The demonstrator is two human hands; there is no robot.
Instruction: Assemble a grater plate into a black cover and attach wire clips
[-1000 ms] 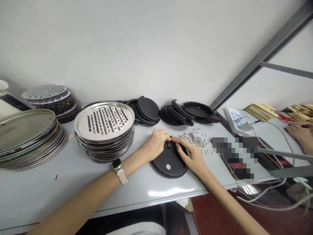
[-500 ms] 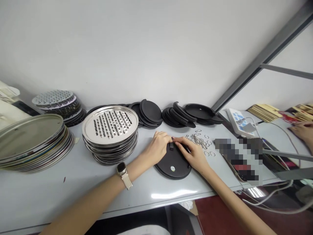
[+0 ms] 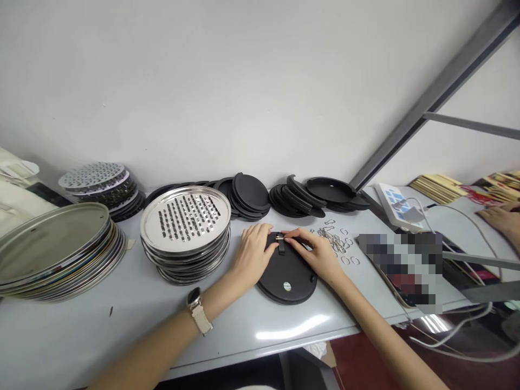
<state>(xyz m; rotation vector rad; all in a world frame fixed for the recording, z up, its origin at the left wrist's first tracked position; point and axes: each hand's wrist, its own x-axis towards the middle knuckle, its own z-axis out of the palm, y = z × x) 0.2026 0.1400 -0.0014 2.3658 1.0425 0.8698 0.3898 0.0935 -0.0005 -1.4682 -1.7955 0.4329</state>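
A black round case [image 3: 290,271] with a small round sticker lies flat on the table. My left hand [image 3: 252,250] grips its upper left edge, the thumb resting on top beside a short black strap [image 3: 281,248]. At the strap's upper end sits a small silver metal clip [image 3: 279,237]. The thumb and fingertips of my right hand [image 3: 317,252] pinch this clip, while the palm lies over the case's right side. Just right of that hand is a loose pile of metal clips and split rings [image 3: 335,241].
Left of my hands stands a stack of round metal plates [image 3: 184,219], with larger discs [image 3: 52,238] beyond it. Black round cases [image 3: 252,192] line the wall. A power strip [image 3: 400,206] and blurred-out items [image 3: 402,268] lie right. Another person's hand [image 3: 501,219] shows at the far right.
My left hand has drawn back slightly left from the strap's top, its fingers now on the case edge. The silver clip has come into view at my right fingertips.
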